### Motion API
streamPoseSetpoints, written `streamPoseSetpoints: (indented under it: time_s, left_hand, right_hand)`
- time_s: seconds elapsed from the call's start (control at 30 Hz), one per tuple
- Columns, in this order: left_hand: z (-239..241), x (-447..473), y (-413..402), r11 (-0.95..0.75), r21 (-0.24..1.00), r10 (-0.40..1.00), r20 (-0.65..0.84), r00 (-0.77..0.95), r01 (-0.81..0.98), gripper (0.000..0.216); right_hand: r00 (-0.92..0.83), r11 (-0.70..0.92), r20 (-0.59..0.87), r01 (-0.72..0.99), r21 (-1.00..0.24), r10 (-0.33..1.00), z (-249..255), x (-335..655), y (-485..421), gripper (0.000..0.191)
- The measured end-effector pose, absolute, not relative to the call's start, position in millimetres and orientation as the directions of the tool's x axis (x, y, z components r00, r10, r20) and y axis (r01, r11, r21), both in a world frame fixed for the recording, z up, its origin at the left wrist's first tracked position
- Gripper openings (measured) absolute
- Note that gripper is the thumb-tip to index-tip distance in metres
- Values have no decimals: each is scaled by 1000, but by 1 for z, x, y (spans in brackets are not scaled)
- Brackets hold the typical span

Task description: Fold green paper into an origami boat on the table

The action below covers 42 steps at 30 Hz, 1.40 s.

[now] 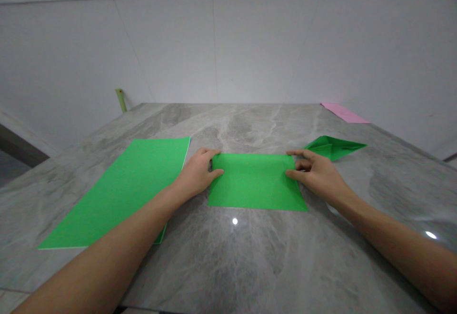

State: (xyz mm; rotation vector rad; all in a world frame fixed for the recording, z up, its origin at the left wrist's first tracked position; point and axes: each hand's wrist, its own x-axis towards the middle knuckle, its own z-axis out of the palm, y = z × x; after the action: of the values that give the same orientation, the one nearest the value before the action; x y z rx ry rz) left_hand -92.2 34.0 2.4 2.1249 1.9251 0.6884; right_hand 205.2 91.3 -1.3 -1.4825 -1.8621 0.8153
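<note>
A folded green paper sheet (255, 181) lies flat in the middle of the grey marble table (250, 257). My left hand (197, 171) pinches its upper left corner between thumb and fingers. My right hand (316, 171) pinches the upper right corner the same way. Both hands rest on the table at the sheet's far edge.
A stack of flat green sheets (124, 187) lies to the left, partly under my left forearm. A folded green paper shape (333, 147) sits behind my right hand. A pink sheet (344, 112) lies at the far right by the white wall. A green stick (121, 99) leans at the back left.
</note>
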Motion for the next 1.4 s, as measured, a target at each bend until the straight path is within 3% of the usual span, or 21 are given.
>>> streamPoseSetpoints:
  time_s: [1.4]
  left_hand:
    - [-1,-95,36,-181,386,963,258,82,904,46]
  right_hand:
    - [-194,190,88,603,-775,977,0,205,90,52]
